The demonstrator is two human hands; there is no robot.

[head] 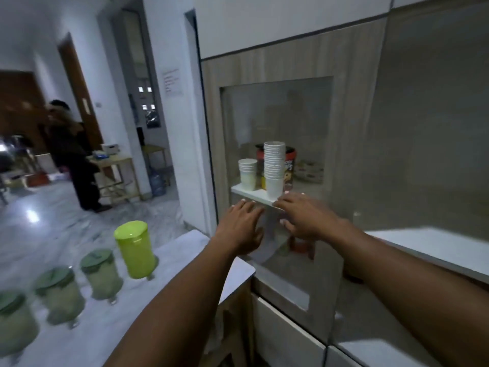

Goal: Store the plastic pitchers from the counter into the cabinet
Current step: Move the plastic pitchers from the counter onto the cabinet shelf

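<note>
Pale marble surface (182, 250) at left carries task's things: lime-green pitcher (135, 249) nearest cabinet, three dull-green lidded pitchers (60, 294) in row behind, none stored yet. Left hand (243, 229) and right hand (304, 217) both reach into cabinet (349, 128) just below white shelf (254, 194), each grip wide, fingers spread, holding nothing. Tall stack of paper cups (274, 168) stands at shelf edge, right above knuckles. Risk, by my judgement: lifting hands bumps shelf, topples cups. Glass door (296, 282) hangs open close by.

At the lower left of the frame, the pale table (185, 250) carries one lime pitcher (135, 250) and three green-lidded pitchers (102, 274) in a row.
</note>
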